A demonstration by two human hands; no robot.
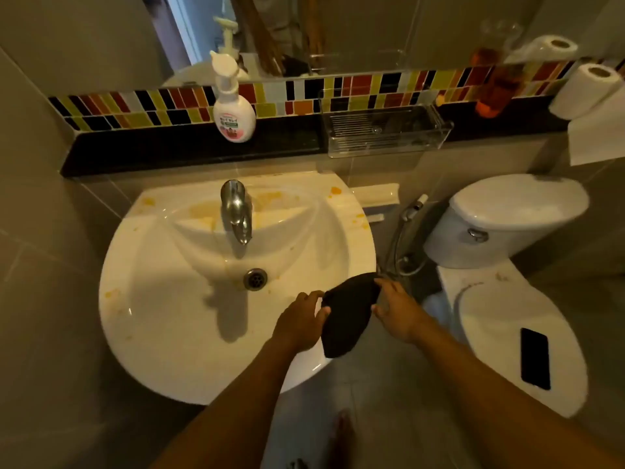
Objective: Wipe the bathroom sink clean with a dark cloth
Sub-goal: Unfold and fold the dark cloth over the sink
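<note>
At the sink's [142, 333] 4 o'clock rim, both hands grip the dark cloth [348, 316] held above the edge: left hand [301, 323] pinching its left side, right hand [397, 313] pinching the upper right corner. Yellow-orange stains [267, 199] sit around the faucet [236, 211] at 12 o'clock. Drain [255, 279] centre. Soap bottle [233, 106] on ledge above. Phone [535, 358] on toilet lid [490, 316], 3 o'clock.
</note>
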